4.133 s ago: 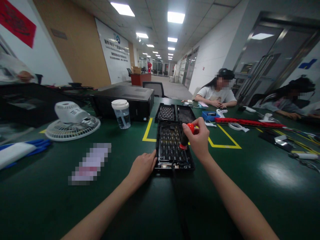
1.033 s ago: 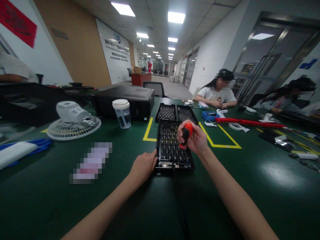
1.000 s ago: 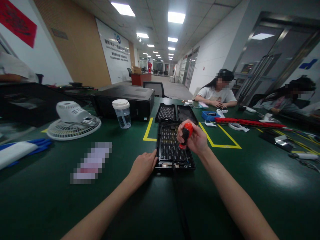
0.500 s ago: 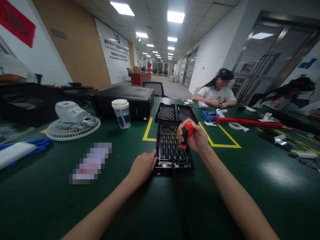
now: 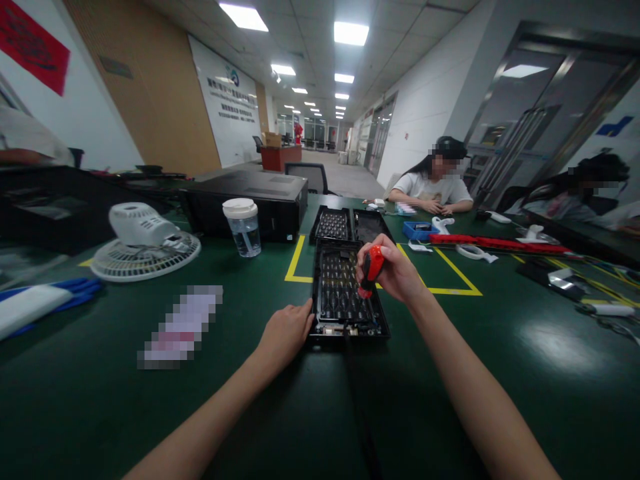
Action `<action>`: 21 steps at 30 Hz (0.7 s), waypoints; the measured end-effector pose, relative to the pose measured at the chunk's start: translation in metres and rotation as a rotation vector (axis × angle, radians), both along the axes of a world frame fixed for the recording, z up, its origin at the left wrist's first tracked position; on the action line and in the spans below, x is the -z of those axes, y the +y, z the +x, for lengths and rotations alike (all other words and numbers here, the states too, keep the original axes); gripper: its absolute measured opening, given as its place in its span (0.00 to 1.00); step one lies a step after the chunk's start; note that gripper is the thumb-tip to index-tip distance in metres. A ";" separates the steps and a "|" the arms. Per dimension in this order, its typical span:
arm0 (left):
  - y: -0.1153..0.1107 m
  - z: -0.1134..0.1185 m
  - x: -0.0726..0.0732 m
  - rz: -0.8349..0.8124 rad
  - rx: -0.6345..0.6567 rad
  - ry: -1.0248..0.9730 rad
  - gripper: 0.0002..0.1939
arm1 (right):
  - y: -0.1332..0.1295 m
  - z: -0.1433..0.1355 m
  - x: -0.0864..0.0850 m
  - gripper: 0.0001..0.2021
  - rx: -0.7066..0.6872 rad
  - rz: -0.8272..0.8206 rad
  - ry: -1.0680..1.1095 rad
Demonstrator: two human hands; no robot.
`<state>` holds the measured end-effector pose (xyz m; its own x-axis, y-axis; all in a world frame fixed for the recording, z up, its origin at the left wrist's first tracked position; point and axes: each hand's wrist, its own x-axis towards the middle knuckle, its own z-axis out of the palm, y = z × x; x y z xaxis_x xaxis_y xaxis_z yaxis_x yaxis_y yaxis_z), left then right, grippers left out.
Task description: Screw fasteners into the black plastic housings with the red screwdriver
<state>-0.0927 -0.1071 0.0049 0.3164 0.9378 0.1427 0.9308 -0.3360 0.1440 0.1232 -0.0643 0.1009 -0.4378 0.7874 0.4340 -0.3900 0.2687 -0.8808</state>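
Observation:
An opened black device housing (image 5: pixel 340 287) with rows of bulb-shaped hollows lies on the green table, a black cable running from its near edge. My left hand (image 5: pixel 287 333) presses its fingers together against the housing's left edge, near the front corner. Above the housing's right side, my right hand (image 5: pixel 395 270) is wrapped round a red and black screwdriver handle (image 5: pixel 373 267). The tool leans, and its tip is too small to make out. Just behind stand a second black part (image 5: pixel 333 225) with similar hollows and a black lid-like shell (image 5: pixel 371 227).
On the left are a white fan (image 5: pixel 145 257), a lidded cup (image 5: pixel 243 230), a black case (image 5: pixel 245 193) and blue-white gloves (image 5: pixel 45 303). At the right lie a blue box (image 5: pixel 420 231), a red strip (image 5: pixel 500 245) and a tape roll (image 5: pixel 470 253). A person (image 5: pixel 435 180) sits across the table.
My right hand has shifted slightly, and the screwdriver handle it holds has turned a little. My left hand stays at the housing's edge.

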 end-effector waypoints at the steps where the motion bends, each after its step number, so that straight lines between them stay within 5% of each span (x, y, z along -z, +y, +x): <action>1: 0.000 0.000 0.000 -0.005 -0.003 0.000 0.21 | 0.000 0.001 -0.001 0.07 0.004 0.002 -0.010; 21: -0.001 0.001 -0.002 0.003 0.000 0.003 0.21 | -0.004 0.013 -0.007 0.08 0.024 0.089 -0.126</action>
